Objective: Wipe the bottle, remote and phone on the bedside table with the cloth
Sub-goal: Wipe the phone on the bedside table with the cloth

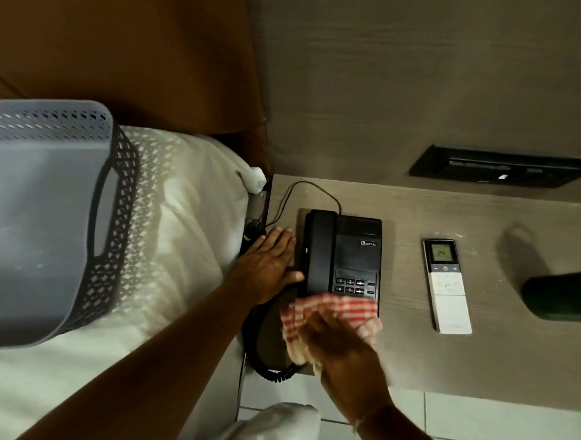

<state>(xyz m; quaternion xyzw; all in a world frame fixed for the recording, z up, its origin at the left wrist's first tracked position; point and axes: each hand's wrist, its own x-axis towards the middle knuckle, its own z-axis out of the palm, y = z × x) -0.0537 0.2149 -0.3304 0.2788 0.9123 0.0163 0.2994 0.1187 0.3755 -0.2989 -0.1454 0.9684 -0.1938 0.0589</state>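
Note:
A black corded phone [343,253] sits on the left part of the bedside table [498,361], handset in its cradle. My left hand [269,260] lies flat against the phone's left side, fingers together. My right hand [339,350], blurred, presses a red-and-white checked cloth [333,311] onto the phone's near end, over the lower keys. To the right lies a white remote [446,285] whose lit display reads 24. A dark bottle [563,294] stands at the right edge, partly cut off by the frame.
A grey perforated basket [44,218] rests on the white bed [179,233] at left. The phone's coiled cord [269,371] hangs off the table's front-left corner. A dark switch panel [496,166] is set in the wall behind. Tiled floor lies below the table.

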